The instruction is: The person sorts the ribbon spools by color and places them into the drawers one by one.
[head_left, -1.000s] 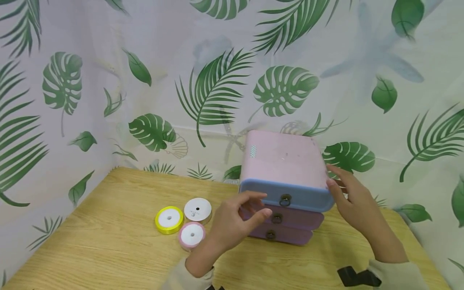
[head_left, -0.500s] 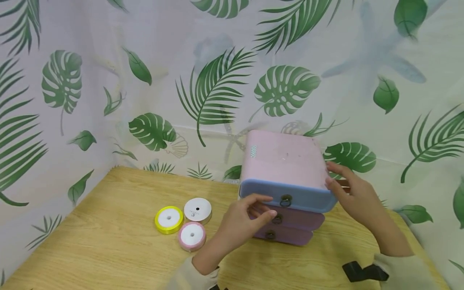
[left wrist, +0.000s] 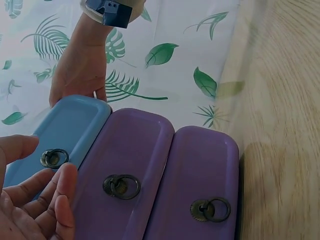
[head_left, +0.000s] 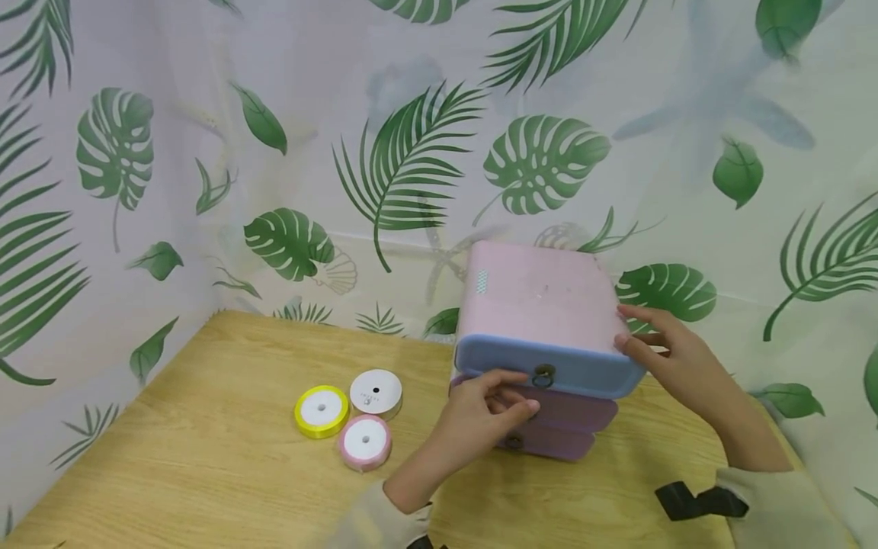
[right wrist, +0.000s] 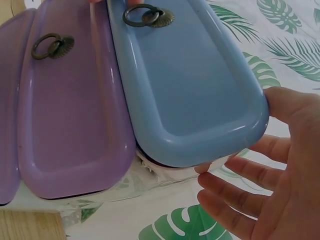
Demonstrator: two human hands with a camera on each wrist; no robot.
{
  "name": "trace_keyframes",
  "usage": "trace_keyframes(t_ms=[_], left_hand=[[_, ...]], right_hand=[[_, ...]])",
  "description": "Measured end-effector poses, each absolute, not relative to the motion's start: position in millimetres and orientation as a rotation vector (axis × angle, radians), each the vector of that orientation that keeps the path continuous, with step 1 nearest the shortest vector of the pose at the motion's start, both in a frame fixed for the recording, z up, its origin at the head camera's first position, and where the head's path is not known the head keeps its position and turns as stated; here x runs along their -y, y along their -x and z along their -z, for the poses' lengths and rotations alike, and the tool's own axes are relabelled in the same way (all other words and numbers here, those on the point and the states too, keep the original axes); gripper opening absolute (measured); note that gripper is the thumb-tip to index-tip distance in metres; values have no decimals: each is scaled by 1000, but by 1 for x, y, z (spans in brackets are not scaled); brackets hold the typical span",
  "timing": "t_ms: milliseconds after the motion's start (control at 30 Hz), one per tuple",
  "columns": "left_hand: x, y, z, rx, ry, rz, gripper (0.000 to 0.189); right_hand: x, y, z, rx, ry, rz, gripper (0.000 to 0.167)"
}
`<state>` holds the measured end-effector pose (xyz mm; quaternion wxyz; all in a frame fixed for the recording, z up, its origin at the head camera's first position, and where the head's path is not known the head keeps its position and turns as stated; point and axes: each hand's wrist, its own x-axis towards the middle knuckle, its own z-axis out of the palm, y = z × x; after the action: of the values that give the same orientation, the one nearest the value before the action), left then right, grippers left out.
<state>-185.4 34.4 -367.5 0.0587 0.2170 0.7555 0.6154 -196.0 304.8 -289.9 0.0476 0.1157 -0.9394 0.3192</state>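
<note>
While the drawer box [head_left: 542, 286] stands at the table's [head_left: 226, 473] far right, we'd brace it w/ our R hand [head_left: 675, 362], fingers spread & loosely bent, thumb at the blue drawer's [head_left: 593, 371] right edge. Our L hand [head_left: 473, 418], half-curled, thumb & index apart, gripping nothing, is just beside the ring [head_left: 543, 379]; prob. best to pinch it & pull straight nearward, w/o tipping the box.
</note>
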Motion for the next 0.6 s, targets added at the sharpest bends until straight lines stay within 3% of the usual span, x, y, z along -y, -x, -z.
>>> trace_keyframes(t_ms=[600], left_hand=[[-57, 187, 370, -2075, -595, -2051, 22]], right_hand=[[-311, 202, 292, 2843, -416, -1003, 51]])
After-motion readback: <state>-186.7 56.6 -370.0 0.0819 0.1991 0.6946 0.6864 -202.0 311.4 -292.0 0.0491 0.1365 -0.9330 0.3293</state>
